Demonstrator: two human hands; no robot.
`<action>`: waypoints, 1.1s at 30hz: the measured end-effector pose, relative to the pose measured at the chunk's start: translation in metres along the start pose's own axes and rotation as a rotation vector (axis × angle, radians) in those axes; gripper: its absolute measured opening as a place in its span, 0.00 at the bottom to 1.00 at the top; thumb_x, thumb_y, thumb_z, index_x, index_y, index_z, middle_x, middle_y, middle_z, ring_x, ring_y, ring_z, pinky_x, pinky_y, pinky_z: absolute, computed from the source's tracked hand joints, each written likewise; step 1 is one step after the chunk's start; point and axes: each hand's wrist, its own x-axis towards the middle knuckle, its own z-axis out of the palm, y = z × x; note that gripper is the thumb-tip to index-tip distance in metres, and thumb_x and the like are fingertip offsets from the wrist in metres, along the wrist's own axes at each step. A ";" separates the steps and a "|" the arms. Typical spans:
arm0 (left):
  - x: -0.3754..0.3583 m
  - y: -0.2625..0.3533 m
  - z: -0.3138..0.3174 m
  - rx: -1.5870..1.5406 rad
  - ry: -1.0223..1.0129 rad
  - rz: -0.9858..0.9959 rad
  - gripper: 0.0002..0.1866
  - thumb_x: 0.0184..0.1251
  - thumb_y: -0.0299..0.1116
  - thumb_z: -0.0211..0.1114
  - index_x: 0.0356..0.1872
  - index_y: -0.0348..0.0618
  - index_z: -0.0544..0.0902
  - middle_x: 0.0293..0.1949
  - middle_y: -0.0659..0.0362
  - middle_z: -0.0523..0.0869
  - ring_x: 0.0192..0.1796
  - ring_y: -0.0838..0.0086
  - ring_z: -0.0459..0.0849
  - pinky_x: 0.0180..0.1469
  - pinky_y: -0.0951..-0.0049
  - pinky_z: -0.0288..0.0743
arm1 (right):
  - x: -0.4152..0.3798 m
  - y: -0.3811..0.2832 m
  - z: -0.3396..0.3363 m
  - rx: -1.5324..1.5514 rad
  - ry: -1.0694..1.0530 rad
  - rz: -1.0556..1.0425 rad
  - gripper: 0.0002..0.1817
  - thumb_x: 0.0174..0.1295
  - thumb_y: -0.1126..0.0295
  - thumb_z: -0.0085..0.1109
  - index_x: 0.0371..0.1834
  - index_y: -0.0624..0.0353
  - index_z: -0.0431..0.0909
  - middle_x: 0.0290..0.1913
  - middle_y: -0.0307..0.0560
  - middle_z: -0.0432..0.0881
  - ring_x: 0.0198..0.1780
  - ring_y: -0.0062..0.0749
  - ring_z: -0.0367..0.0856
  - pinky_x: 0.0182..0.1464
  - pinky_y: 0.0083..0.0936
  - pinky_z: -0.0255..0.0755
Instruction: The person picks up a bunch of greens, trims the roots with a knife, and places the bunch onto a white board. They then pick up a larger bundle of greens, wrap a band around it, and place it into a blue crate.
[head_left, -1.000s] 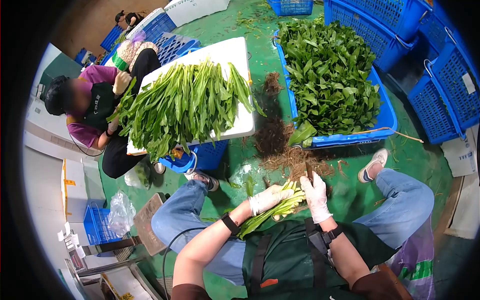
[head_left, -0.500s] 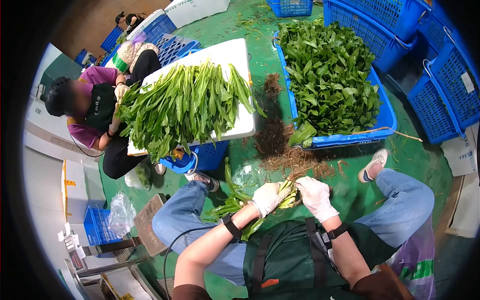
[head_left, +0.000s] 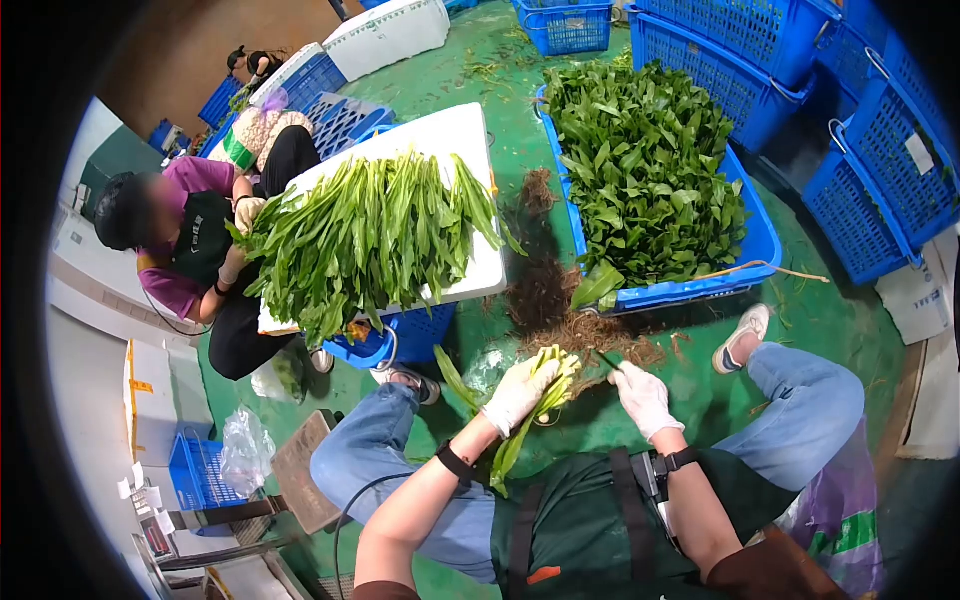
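Note:
My left hand (head_left: pixel 516 394), in a white glove, is closed round a bunch of leafy greens (head_left: pixel 556 384). Its pale cut stem ends point up and right, and long leaves hang down toward my apron. To its right, apart from the bunch, my gloved right hand (head_left: pixel 643 402) is closed on a thin dark blade, seemingly a small knife (head_left: pixel 606 363), its handle hidden in the fingers. Just beyond both hands, a pile of brown roots (head_left: pixel 575 335) lies on the green floor.
A blue crate (head_left: pixel 765 235) packed with upright greens stands ahead right. Ahead left, more greens (head_left: pixel 370 235) lie on a white foam board (head_left: pixel 470 135) over a blue crate. A person (head_left: pixel 195 225) sits beside it. Stacked blue crates (head_left: pixel 870 190) stand at far right.
My hands have moved apart, the right one drawing away with the blade now visible. The bunch has shifted left and up, and its stem ends show pale, without the roots seen earlier.

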 end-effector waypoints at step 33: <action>0.007 -0.009 0.006 -0.209 -0.145 -0.116 0.13 0.68 0.39 0.64 0.44 0.40 0.78 0.24 0.63 0.79 0.19 0.81 0.73 0.21 0.80 0.68 | -0.014 -0.069 -0.035 1.300 -0.205 0.019 0.11 0.72 0.59 0.51 0.39 0.55 0.73 0.27 0.31 0.70 0.26 0.12 0.57 0.28 0.13 0.52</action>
